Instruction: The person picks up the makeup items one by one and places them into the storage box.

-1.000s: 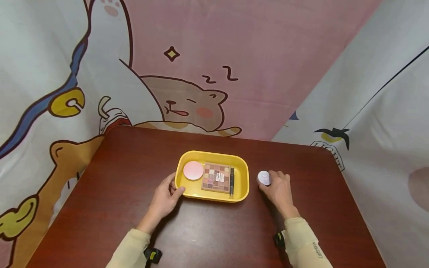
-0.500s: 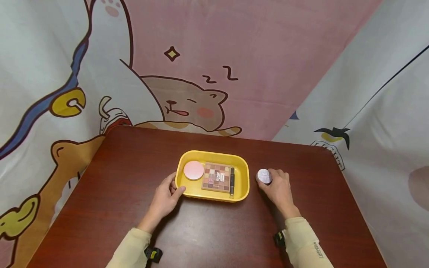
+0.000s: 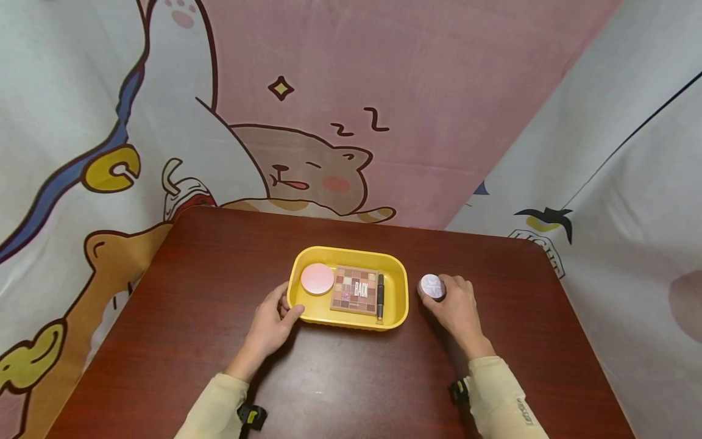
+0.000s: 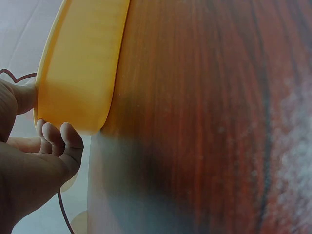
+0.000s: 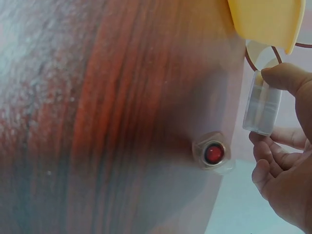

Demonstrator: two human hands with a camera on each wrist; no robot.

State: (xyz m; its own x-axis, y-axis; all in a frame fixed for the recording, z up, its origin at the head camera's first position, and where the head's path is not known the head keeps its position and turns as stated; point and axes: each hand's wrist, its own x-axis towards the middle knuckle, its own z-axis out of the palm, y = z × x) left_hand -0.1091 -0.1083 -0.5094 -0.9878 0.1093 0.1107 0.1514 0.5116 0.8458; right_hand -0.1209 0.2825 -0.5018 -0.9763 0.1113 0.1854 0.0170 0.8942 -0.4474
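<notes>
A yellow plastic basket (image 3: 403, 305) sits on the dark red table. In it lie a pink round compact (image 3: 317, 278), an eyeshadow palette (image 3: 353, 290) marked BACK and a slim black tube (image 3: 380, 297). My left hand (image 3: 272, 323) grips the basket's left end, thumb and fingers at the wall (image 4: 80, 73). To the right of the basket, my right hand (image 3: 457, 311) pinches a round cosmetic jar (image 3: 432, 287) with a pale lilac top. Its clear side (image 5: 262, 109) shows between thumb and fingers in the right wrist view, apart from the table.
Near the right hand, a small clear item with a gold ring and red centre (image 5: 213, 153) is at the table; the head view hides it. A cartoon-printed cloth (image 3: 417, 91) hangs behind the wooden table (image 3: 329, 378).
The jar in my right hand has shifted slightly up and left in the head view, and its top shows a little more. My left hand and the basket have barely moved.
</notes>
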